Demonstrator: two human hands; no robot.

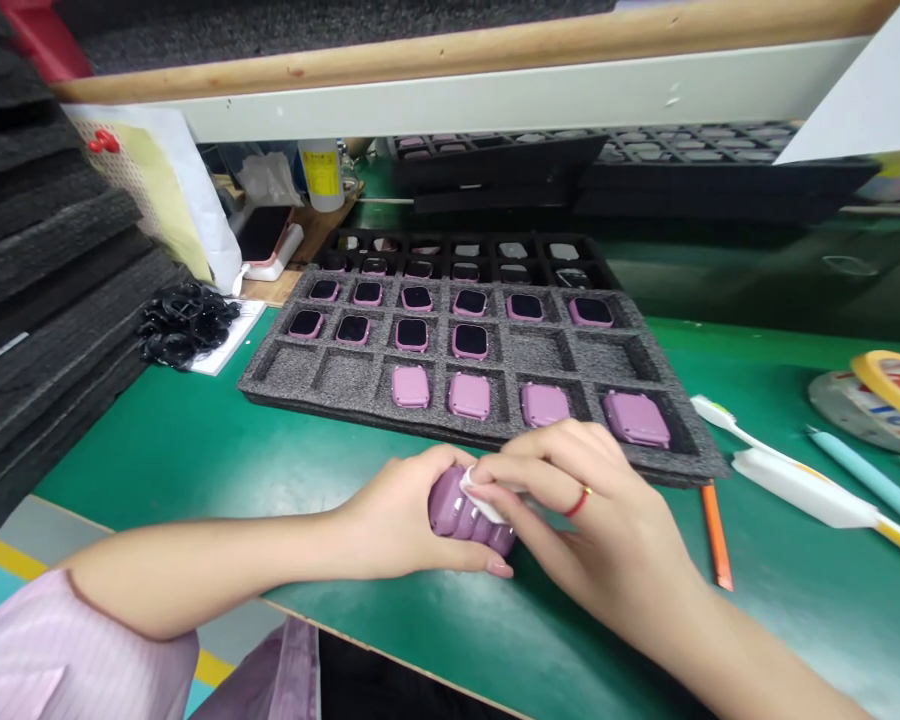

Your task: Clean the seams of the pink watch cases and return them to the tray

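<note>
Above the front of the green bench, my left hand (409, 515) is closed around a short stack of glossy purple watch cases (469, 520), their rounded edges side by side like ribs. My right hand (581, 490) pinches a small white wipe (487, 498) and presses it against the top of that stack. Just beyond the hands lies a dark grey foam tray (352, 400) with square pockets. Black-faced watch cases (469, 342) sit in its farther rows. In the nearest row several plain purple cases (469, 396) show no black face.
Black foam trays (52, 260) are piled at left, beside a heap of black bands (184, 325). A phone (265, 235) and a yellow-labelled bottle (322, 175) stand farther back. At right lie an orange strip (716, 535), a toothbrush (746, 435) and a roll of tape (870, 400). A shelf edge (495, 90) crosses above.
</note>
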